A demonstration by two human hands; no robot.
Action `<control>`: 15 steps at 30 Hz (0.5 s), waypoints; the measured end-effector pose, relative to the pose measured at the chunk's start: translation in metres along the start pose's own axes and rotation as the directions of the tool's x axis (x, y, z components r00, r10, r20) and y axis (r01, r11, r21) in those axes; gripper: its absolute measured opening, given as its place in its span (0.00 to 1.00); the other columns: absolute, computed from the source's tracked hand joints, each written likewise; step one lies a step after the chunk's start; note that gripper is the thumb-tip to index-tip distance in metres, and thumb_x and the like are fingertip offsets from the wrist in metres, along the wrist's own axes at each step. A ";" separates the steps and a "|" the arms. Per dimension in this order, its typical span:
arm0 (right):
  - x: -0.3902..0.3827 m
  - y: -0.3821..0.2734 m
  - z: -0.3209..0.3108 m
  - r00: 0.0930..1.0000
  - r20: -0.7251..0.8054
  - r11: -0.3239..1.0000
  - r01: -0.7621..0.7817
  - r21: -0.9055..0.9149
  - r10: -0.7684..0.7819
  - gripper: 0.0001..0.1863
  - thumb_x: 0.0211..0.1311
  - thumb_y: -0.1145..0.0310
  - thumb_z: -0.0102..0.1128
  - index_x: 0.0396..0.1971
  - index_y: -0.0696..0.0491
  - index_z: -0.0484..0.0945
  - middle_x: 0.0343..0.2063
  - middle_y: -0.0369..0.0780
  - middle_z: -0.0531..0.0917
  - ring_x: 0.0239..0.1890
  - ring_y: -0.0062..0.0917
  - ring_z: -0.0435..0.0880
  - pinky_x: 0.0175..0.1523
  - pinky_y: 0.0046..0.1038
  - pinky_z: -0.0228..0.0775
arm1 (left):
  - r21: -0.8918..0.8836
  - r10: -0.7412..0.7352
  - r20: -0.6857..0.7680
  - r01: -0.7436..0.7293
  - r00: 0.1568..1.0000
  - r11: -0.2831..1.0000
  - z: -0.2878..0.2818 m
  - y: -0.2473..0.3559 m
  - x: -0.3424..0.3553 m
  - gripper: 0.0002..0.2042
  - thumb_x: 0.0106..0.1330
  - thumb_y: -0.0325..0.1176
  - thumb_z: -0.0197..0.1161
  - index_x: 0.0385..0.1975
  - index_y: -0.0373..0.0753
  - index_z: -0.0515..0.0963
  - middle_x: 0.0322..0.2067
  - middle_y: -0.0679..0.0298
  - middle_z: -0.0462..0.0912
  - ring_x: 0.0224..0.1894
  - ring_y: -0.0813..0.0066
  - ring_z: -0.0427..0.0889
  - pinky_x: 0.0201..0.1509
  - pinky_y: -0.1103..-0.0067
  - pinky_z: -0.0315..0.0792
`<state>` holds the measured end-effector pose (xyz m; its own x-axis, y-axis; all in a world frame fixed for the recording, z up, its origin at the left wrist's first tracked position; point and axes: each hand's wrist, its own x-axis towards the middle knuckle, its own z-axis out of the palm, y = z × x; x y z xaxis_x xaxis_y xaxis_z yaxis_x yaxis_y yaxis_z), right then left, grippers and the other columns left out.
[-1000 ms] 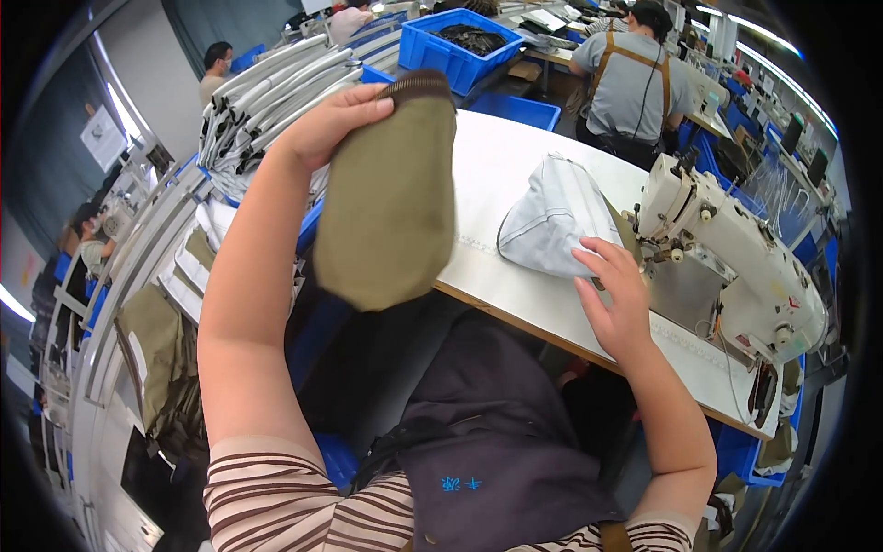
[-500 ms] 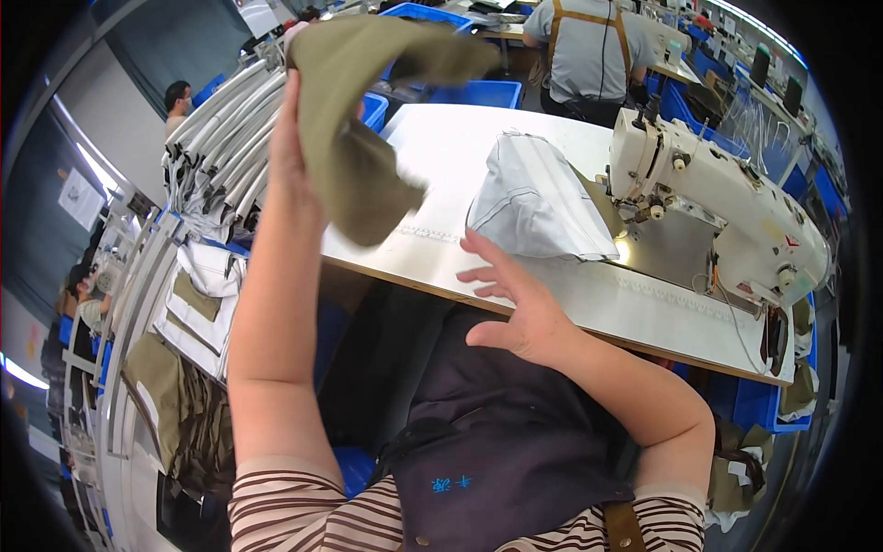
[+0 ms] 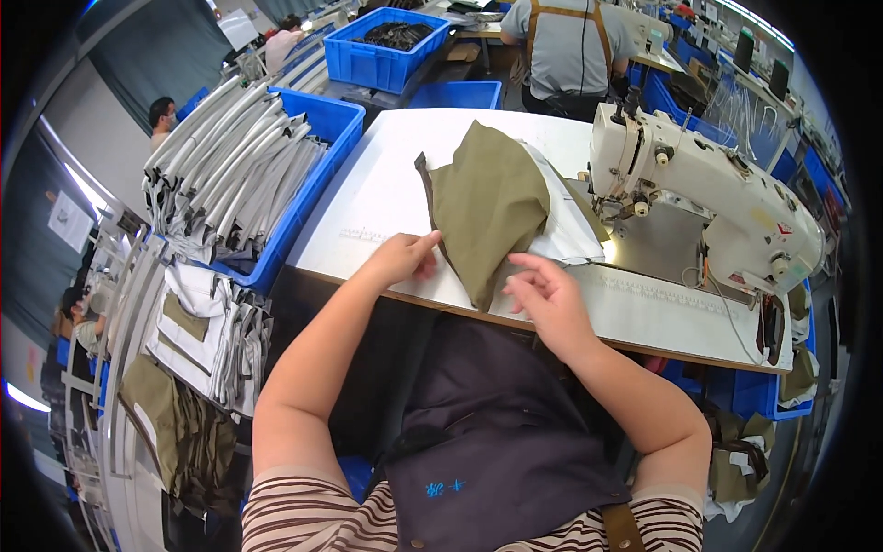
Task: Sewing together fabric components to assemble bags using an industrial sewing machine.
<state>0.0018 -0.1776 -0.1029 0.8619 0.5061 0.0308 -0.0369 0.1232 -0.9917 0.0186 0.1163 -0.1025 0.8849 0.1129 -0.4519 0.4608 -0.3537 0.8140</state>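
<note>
A cut piece of olive-green fabric (image 3: 487,202) with a dark strip along its left edge lies on the white sewing table, its lower tip reaching the front edge. Partly under it is a white lining piece (image 3: 572,230). My left hand (image 3: 403,259) is at the fabric's left edge, one fingertip touching it and the other fingers loosely bent. By the lower right edge, my right hand (image 3: 550,299) has its fingers apart and slightly curled, holding nothing. A white sewing machine (image 3: 708,193) stands right of the fabric, its lamp lit near the needle.
Left of the table, a blue bin (image 3: 317,175) holds many grey-white piped pieces (image 3: 221,166). White and olive pieces (image 3: 189,322) hang below it. Another blue bin (image 3: 377,60) with dark items stands behind. A person in grey (image 3: 570,51) sits beyond the table.
The olive fabric has come down from my raised left hand onto the table, over part of the white lining. My left hand has lowered beside it; my right hand has shifted slightly right and down.
</note>
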 end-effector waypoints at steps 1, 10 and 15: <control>0.001 -0.003 -0.007 0.989 -0.050 0.978 0.130 -0.163 -0.139 0.18 0.73 0.67 0.63 0.58 0.57 0.78 0.37 0.38 0.87 0.34 0.18 0.84 0.40 0.22 0.76 | 0.283 0.107 -0.169 -0.055 0.980 0.957 -0.011 0.000 -0.003 0.23 0.77 0.57 0.55 0.39 0.41 0.82 0.30 0.66 0.86 0.33 0.70 0.84 0.39 0.70 0.75; 0.021 -0.045 -0.051 0.692 -0.004 0.337 0.346 -0.876 -0.721 0.07 0.57 0.71 0.71 0.29 0.52 0.80 0.27 0.38 0.78 0.29 0.31 0.78 0.34 0.32 0.68 | 0.635 0.952 0.035 -0.742 0.305 0.215 0.061 0.112 -0.050 0.19 0.59 0.37 0.70 0.51 0.44 0.82 0.57 0.57 0.81 0.63 0.52 0.75 0.64 0.63 0.70; 0.021 -0.035 -0.059 0.590 0.016 0.268 0.390 -0.881 -0.807 0.08 0.57 0.71 0.71 0.32 0.53 0.78 0.29 0.39 0.79 0.32 0.31 0.78 0.37 0.32 0.68 | 0.820 0.930 0.237 -0.571 0.279 -0.038 0.089 0.131 -0.023 0.18 0.57 0.33 0.68 0.49 0.45 0.83 0.60 0.61 0.80 0.69 0.55 0.71 0.67 0.55 0.65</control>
<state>0.0505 -0.2217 -0.0747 0.5306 0.2126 0.8206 0.7718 -0.5215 -0.3639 0.0527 -0.0155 -0.0176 0.6600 -0.5176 0.5445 -0.5780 -0.8129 -0.0722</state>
